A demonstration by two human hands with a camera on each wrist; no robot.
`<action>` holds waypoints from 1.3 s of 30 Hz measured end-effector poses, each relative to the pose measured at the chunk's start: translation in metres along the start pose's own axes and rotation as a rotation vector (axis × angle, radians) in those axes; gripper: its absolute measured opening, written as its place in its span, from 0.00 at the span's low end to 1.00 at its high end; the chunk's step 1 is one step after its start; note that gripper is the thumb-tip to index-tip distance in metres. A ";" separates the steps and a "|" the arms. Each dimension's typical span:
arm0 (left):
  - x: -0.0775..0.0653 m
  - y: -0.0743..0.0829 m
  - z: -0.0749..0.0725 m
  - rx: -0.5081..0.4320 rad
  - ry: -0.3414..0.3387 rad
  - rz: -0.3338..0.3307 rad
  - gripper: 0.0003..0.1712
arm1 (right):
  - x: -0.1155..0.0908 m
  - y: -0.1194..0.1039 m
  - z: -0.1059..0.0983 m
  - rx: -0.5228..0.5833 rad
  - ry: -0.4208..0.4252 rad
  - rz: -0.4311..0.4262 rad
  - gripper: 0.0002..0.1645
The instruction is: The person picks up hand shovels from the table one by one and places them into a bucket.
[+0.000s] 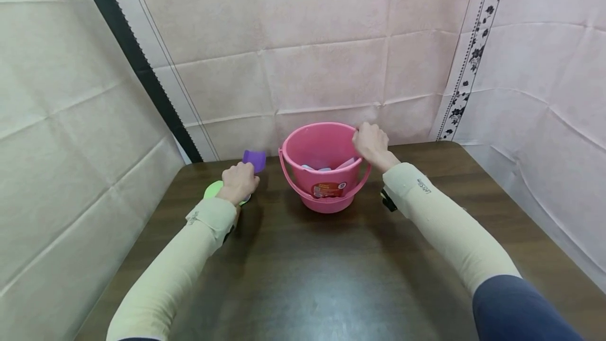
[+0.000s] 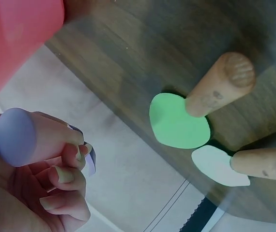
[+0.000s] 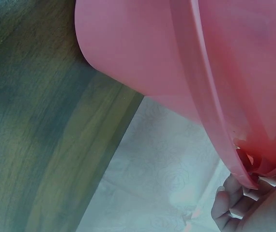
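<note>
My left hand [image 1: 239, 180] grips a short thick-handled tool with a flat purple blade [image 1: 254, 159], held left of the bucket. In the left wrist view its rounded lavender handle end [image 2: 15, 137] shows, with the fingers curled round the handle. With my right hand [image 1: 371, 141] I hold the rim of a pink bucket [image 1: 326, 201] at its right side. The bucket stands upright, its handle [image 1: 303, 193] hanging down in front. Inside lie a pinkish piece [image 1: 346, 163] and pale blue pieces [image 1: 324, 169], partly hidden by the wall.
On the dark wooden table [image 1: 303, 278], left of the bucket, lie a green flat-bladed tool [image 2: 179, 121] and a white one [image 2: 220, 166], each with a wooden handle. Pale cloth [image 1: 326, 67] hangs behind the table and along both sides.
</note>
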State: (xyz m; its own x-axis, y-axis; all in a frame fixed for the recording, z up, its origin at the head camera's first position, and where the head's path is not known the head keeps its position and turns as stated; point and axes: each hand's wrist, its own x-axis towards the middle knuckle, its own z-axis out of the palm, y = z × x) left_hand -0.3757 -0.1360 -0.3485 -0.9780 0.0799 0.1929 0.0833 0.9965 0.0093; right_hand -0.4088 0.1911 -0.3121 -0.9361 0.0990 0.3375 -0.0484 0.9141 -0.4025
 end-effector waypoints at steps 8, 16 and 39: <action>0.001 0.002 -0.006 0.002 0.003 0.005 0.13 | 0.001 0.000 0.001 -0.012 0.008 -0.002 0.15; 0.000 0.005 -0.009 0.007 0.011 0.008 0.13 | 0.003 -0.001 0.003 -0.006 0.007 0.004 0.15; 0.011 0.025 -0.034 0.005 0.008 0.070 0.12 | 0.002 0.001 0.001 -0.011 0.007 0.016 0.15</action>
State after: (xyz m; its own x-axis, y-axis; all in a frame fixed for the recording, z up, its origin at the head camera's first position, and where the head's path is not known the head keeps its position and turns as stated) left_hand -0.3774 -0.1112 -0.3129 -0.9682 0.1490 0.2009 0.1502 0.9886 -0.0094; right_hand -0.4108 0.1919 -0.3125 -0.9342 0.1165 0.3371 -0.0296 0.9165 -0.3990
